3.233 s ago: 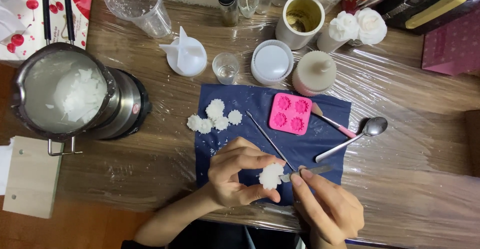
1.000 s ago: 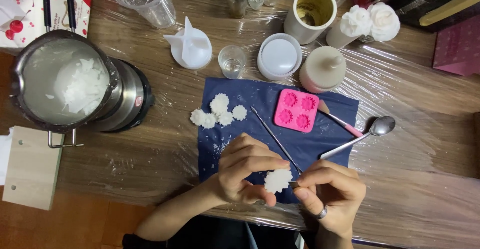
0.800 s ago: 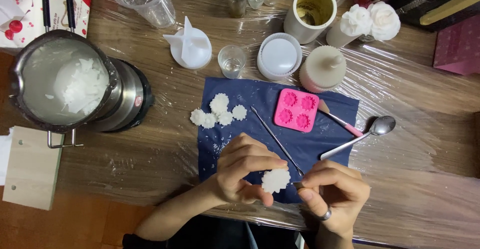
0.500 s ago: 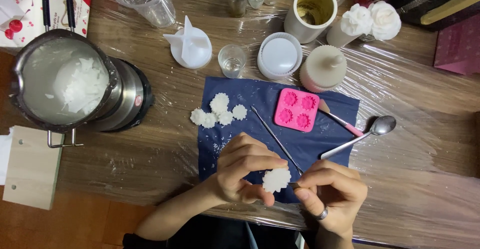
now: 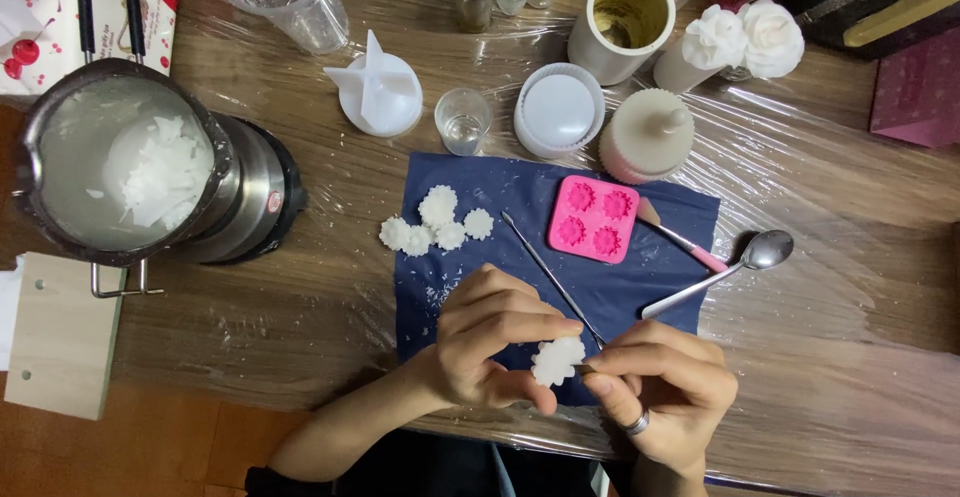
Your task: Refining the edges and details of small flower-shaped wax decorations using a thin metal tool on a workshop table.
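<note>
Head view: left hand [image 5: 495, 342] pinches a lumpy white wax flower [image 5: 556, 360].

Bare cloth [image 5: 640, 292] between thin metal pick [image 5: 548, 275] and spoon [image 5: 720, 275]; jars behind.

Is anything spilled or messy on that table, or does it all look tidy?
Slightly messy: white crumbs and flakes are scattered over the dark blue cloth near the left hand, which holds a white flower-shaped piece. The right hand works at its edge. Nothing looks tipped or broken.

Silver ring [image 5: 637, 423], dark clothing [image 5: 300, 482].
</note>
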